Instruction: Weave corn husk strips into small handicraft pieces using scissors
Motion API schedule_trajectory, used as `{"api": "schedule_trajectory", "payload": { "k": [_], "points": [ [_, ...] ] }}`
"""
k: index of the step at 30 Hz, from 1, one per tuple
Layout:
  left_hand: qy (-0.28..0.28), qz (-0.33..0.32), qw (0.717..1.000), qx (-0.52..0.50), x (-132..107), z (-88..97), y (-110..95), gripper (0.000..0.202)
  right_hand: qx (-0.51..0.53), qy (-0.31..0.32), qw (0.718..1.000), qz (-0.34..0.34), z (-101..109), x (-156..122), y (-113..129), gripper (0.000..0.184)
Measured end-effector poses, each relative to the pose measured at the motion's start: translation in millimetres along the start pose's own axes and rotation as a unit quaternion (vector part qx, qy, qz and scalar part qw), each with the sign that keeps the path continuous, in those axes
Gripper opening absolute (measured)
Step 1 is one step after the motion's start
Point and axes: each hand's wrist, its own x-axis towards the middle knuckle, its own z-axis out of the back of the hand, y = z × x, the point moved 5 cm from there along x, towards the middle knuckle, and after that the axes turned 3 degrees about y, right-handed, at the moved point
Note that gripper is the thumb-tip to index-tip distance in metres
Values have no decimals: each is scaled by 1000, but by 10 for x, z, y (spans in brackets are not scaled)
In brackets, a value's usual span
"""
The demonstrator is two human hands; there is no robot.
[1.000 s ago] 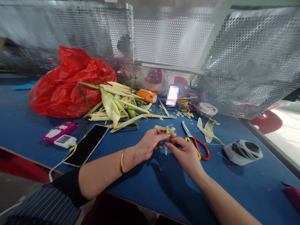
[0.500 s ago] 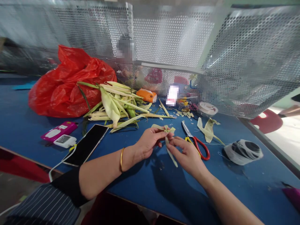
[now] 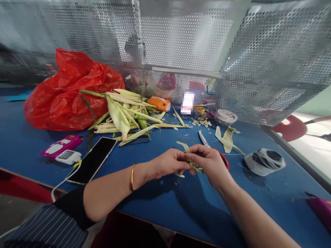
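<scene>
My left hand (image 3: 169, 162) and my right hand (image 3: 210, 162) meet over the blue table (image 3: 165, 203), both pinched on a thin strip of pale green corn husk (image 3: 186, 148). The strip sticks up between the fingertips and a bent end shows below them. A gold bangle (image 3: 132, 176) sits on my left wrist. Red-and-yellow-handled scissors (image 3: 205, 140) lie just behind my right hand, partly hidden by it. A pile of corn husks (image 3: 126, 115) lies further back to the left.
A red plastic bag (image 3: 69, 93) sits at the back left. A black phone (image 3: 93, 160), a pink power bank (image 3: 60, 145) and a white charger lie near the left edge. A spool of white thread (image 3: 265, 161) is at right. Perforated metal screens (image 3: 196, 44) wall the back.
Both hands drew closer to me and closed together around the husk strip. The right hand now covers the scissor handles. The camera shifted slightly, so everything sits a little further left.
</scene>
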Motion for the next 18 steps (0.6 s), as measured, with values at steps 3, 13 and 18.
{"api": "schedule_trajectory", "payload": {
  "k": [3, 13, 18],
  "points": [
    [-11, -20, 1000, 2, 22, 8, 23, 7, 61, -35, 998, 1, 2, -17, -6, 30],
    [-30, -14, 999, 6, 12, 26, 22, 14, -62, -120, 988, 73, 142, 35, -6, 26],
    [-107, -27, 993, -39, 4, 146, -52, 20, -241, -145, 938, 204, 241, -50, 287, 21]
  ]
}}
